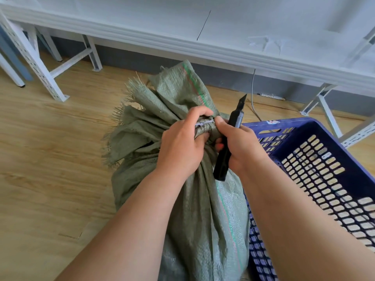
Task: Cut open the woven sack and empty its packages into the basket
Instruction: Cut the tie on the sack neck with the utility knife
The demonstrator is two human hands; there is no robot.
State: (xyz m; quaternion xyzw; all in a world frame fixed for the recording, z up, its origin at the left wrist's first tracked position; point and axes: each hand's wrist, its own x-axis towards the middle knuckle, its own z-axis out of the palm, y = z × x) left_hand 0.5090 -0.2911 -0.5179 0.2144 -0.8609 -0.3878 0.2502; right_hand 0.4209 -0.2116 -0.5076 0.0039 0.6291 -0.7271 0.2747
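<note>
Both hands worked at the tied neck of the woven sack (pixel 182 199): left hand (pixel 182 147) curled around the gathered cloth just below the white tie (pixel 205 124), right hand (pixel 239 147) gripping a black utility knife (pixel 229 138), blade extended and pointing up and away, with thumb and forefinger also pinching at the neck. Stood upright on the wooden floor (pixel 50 159), pressed against the left wall of the blue plastic basket (pixel 324 179), which showed no packages inside. Judged soft and slack in the cloth, frayed at the mouth, slippery-smooth in the weave, yet bulky and probably fairly heavy below, where the filling rounded it out. Best held at the bunched neck, the one firm handle, keeping fingers clear of the tie when cutting. Likely to slump once opened; for tipping, better gripped low at the bottom corners.
</note>
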